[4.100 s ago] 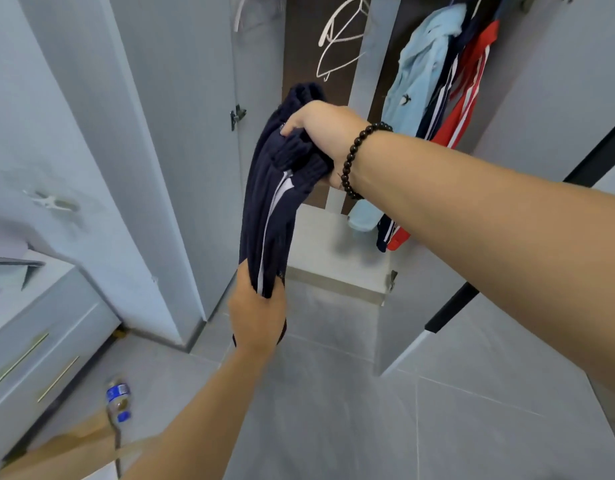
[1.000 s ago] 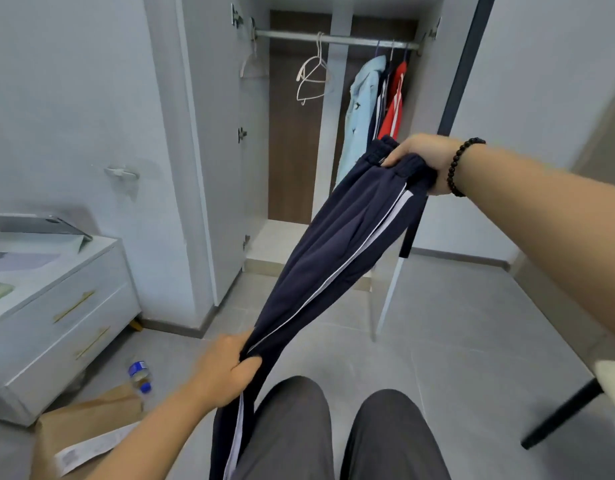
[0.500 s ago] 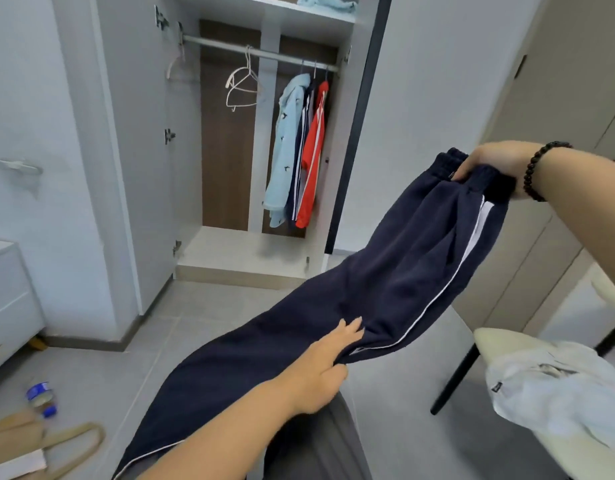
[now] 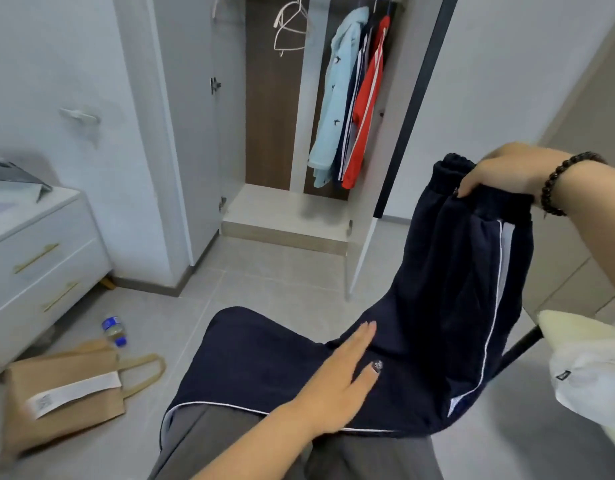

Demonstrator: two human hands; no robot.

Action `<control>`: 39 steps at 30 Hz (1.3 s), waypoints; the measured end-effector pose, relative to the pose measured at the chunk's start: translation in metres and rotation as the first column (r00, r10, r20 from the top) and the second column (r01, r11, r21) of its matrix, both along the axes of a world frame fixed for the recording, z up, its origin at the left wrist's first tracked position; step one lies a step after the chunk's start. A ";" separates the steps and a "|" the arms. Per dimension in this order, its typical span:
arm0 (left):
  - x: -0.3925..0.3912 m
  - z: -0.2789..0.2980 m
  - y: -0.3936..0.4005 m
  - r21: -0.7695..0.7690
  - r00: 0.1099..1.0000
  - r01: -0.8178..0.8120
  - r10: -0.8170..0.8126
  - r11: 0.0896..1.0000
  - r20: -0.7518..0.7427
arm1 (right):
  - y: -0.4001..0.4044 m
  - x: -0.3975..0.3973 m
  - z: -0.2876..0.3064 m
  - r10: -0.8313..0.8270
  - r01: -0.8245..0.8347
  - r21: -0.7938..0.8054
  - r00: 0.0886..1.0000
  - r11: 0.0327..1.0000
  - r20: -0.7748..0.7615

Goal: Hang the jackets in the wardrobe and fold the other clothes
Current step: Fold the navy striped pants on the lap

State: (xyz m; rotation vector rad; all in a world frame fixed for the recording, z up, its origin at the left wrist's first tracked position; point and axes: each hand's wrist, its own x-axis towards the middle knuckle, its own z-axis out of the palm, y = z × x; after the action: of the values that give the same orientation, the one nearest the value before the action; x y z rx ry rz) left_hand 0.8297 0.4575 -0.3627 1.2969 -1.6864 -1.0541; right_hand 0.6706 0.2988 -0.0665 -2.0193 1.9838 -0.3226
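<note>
Your head camera shows a bright, evenly lit room with soft, cool light and no harsh glare. A faint shadow sits on the wardrobe floor (image 4: 285, 213) under the hanging jackets (image 4: 347, 98). The wide lens bends straight lines, so the wardrobe door (image 4: 181, 133) leans and curves near the edges. The paper bag (image 4: 63, 389) at lower left looks soft and smeared, and the white cloth (image 4: 590, 372) at the right edge is blurred too
</note>
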 end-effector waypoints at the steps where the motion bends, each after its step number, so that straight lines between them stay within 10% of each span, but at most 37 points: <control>1: 0.022 -0.002 0.002 0.009 0.994 -0.108 0.108 0.994 -0.028 | -0.001 0.012 -0.004 0.028 -0.028 0.011 1.000 1.000 0.006; 8: 0.175 -0.044 0.032 0.200 0.674 -0.685 0.714 0.700 -0.191 | 0.007 0.111 -0.051 0.243 -0.269 0.126 0.951 0.955 0.193; 16: 0.216 -0.130 0.058 0.719 0.495 -0.536 0.855 0.442 -0.156 | 0.042 0.211 -0.156 0.219 -0.426 0.294 0.812 0.856 0.541; 21: 0.225 -0.165 0.047 0.833 0.587 -0.307 0.781 0.460 -0.215 | 0.071 0.261 -0.221 0.150 -0.456 0.407 0.790 0.792 0.594; 34: 0.248 -0.214 0.026 0.957 0.440 -0.033 0.864 0.287 -0.244 | 0.061 0.262 -0.270 0.105 -0.437 0.436 0.790 0.787 0.604; 39: 0.261 -0.200 0.020 0.958 0.575 -0.067 0.795 0.280 -0.192 | 0.057 0.248 -0.269 0.056 -0.449 0.435 0.743 0.780 0.667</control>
State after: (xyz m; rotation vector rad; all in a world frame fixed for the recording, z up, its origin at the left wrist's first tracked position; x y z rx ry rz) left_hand 1.0904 0.4776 -0.5624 1.5783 0.0601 -1.8140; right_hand 0.9186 0.3558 -0.3351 -1.4908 1.1557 -0.2397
